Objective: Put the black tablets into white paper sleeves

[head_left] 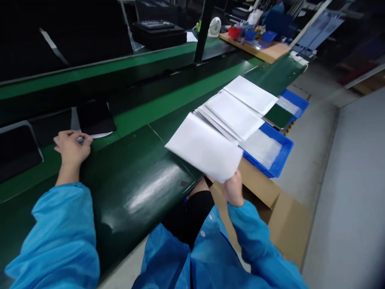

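My left hand (73, 148) is closed at the near corner of a black flat panel (95, 118) that has a pale, thin edge. A small grey piece shows between thumb and fingers; whether it belongs to the panel I cannot tell. Out to the right, my right hand (234, 188) grips the near corner of a white flat sleeve (204, 146), tilted above the bench edge. Just beyond it lies an overlapping row of similar white sleeves (234, 110). Whether the sleeve in my hand touches them is unclear.
A second black panel (18, 150) lies at the far left on the green bench (135, 168). Blue trays (275, 170) with white sheets stand beyond the right edge, above an open cardboard box (288, 224). A dark post (204, 32) rises behind.
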Available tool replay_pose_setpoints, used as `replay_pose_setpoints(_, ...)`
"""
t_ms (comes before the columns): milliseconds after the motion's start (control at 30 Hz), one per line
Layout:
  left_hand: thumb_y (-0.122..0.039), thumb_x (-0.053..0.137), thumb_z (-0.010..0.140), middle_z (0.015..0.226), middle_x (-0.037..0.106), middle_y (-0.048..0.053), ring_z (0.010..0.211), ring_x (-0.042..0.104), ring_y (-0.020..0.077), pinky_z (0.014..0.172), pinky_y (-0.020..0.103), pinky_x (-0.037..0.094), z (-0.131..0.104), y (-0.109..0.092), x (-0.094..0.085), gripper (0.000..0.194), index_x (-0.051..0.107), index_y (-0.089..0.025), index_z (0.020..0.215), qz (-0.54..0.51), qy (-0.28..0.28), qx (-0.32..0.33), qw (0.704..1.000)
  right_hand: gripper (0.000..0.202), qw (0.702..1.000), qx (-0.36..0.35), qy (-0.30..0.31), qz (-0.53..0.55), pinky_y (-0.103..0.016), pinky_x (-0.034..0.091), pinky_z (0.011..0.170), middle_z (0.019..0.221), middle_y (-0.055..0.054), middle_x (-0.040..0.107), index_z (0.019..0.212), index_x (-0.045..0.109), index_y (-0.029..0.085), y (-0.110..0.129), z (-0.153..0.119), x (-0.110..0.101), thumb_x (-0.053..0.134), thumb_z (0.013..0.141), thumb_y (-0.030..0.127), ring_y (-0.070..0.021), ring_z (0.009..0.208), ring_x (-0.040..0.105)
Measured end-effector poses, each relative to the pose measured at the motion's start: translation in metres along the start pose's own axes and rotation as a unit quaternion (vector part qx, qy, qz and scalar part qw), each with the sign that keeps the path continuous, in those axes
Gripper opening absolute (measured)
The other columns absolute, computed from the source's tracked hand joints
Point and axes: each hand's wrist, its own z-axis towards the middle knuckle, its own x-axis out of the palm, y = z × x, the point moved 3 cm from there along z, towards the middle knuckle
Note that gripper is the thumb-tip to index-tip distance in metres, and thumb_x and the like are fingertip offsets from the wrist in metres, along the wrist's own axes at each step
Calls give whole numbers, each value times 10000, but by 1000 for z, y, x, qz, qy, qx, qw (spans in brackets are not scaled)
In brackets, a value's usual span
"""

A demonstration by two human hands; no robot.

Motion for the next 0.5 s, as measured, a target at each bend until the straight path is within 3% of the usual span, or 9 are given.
replay_pose_setpoints(100, -298, 605, 833, 1224, 592, 127, 1251, 471, 364, 1086, 636, 432, -3, -5, 4, 102, 574, -202, 820, 8, -10, 40, 999, 165, 995, -95, -8, 28, -446, 594, 874, 926, -100, 813, 848, 754, 237, 52, 63, -9, 795, 716, 326, -321, 1070, 741)
replay_pose_setpoints(200, -317, 546, 888, 1177, 636, 144, 1228, 518, 361, 1040, 561, 465, -14, -18, 12, 131, 591, -196, 865, 34, -10, 76, 996, 71, 993, -114, -23, 31, -399, 545, 733, 874, -118, 803, 821, 747, 159, 106, 132, -11, 714, 760, 174, -283, 956, 759)
replay_pose_setpoints(267, -333, 534, 916, 1128, 669, 147, 1198, 550, 364, 1020, 542, 457, -26, -34, 20, 169, 620, -189, 896, 47, 0, 114, 992, 129, 994, -95, -58, 2, -372, 466, 656, 851, -129, 802, 772, 730, 89, 133, 176, -10, 607, 810, 80, -200, 812, 746)
replay_pose_setpoints(400, -320, 539, 945, 996, 709, 144, 1085, 605, 350, 990, 518, 431, -59, -71, 41, 180, 658, -194, 895, 33, 57, 219, 974, 280, 994, -33, -99, -44, -350, 350, 574, 866, -160, 793, 657, 643, 28, 156, 238, -5, 491, 890, 63, -64, 652, 654)
replay_pose_setpoints(500, -310, 508, 968, 939, 707, 132, 1025, 608, 328, 989, 500, 425, -79, -88, 53, 193, 655, -203, 902, 10, 89, 279, 956, 377, 988, -55, -136, -51, -308, 309, 532, 820, -152, 758, 621, 595, 39, 158, 262, -5, 474, 977, 49, -19, 574, 580)
